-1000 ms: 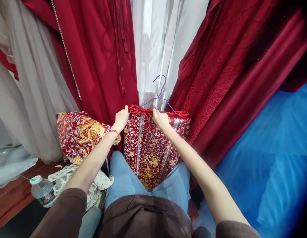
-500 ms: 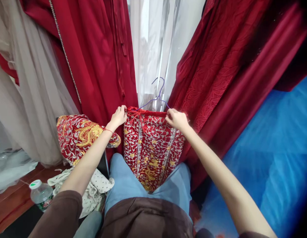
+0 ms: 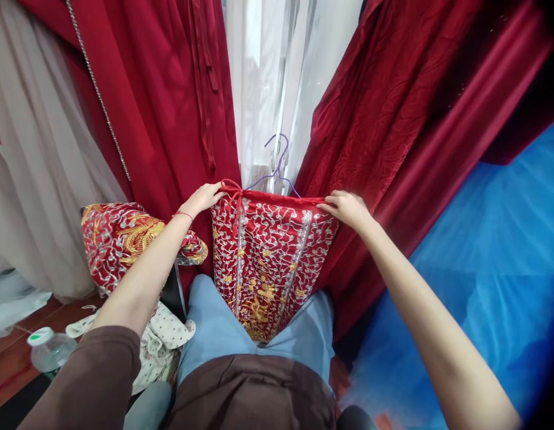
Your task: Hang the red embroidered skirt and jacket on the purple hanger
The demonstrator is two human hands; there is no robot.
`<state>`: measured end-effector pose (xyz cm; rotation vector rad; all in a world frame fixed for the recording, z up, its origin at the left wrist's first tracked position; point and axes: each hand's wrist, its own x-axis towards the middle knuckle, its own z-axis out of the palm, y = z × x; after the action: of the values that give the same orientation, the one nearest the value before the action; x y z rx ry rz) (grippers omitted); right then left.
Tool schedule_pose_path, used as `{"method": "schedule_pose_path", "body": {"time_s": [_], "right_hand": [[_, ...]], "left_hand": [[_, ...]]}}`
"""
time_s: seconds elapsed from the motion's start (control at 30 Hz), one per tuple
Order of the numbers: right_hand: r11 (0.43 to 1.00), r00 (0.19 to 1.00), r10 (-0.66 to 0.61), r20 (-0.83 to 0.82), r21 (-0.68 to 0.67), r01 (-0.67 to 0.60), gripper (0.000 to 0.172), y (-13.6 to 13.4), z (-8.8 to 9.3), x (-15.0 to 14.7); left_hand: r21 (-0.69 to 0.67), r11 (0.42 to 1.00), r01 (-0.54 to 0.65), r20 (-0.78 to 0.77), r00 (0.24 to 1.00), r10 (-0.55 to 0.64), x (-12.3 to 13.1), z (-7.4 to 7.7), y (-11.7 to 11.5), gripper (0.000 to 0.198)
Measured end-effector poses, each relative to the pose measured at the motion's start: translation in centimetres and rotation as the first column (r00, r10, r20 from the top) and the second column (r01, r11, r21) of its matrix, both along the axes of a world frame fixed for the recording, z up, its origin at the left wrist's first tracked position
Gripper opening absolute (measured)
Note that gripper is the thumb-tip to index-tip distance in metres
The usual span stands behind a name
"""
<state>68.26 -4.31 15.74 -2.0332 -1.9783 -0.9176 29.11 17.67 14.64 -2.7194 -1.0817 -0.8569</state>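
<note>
A red skirt with silver and gold embroidery hangs in front of my knees, its plain red waistband stretched nearly level. At the waistband's left end, beside a tied red bow, my left hand is closed on the edge. My right hand pinches the right end of the same band. Behind the waistband rises a purple wire hanger; its hook points up and its lower part is hidden by the cloth.
A matching embroidered red garment lies bunched at left. Below it are dotted white cloth and a plastic bottle. Red gowns hang on both sides, with a blue tulle dress at right.
My right hand has moved outward to the right along the waistband, which is now pulled wider and straighter. The view has shifted slightly, so surroundings appear further left.
</note>
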Motion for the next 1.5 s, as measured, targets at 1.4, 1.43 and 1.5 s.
{"method": "schedule_pose_path", "body": {"time_s": [1.4, 1.43, 1.5], "right_hand": [[0.989, 0.987, -0.055, -0.153, 0.131, 0.075, 0.048, 3.1, -4.6, -20.1], [0.997, 0.990, 0.014, -0.141, 0.080, -0.003, 0.047, 3.2, -4.2, -22.0], [0.985, 0.980, 0.166, -0.107, -0.038, -0.170, 0.047, 3.5, -3.8, -25.6]], "left_hand": [[-0.373, 0.926, -0.054, -0.055, 0.998, 0.036, -4.6, -2.1, -1.4, 0.040], [-0.348, 0.930, -0.116, -0.104, 0.991, 0.085, -5.0, -2.1, -1.9, 0.043], [-0.298, 0.918, -0.261, -0.218, 0.955, 0.201, -6.1, -2.1, -2.8, 0.045]]}}
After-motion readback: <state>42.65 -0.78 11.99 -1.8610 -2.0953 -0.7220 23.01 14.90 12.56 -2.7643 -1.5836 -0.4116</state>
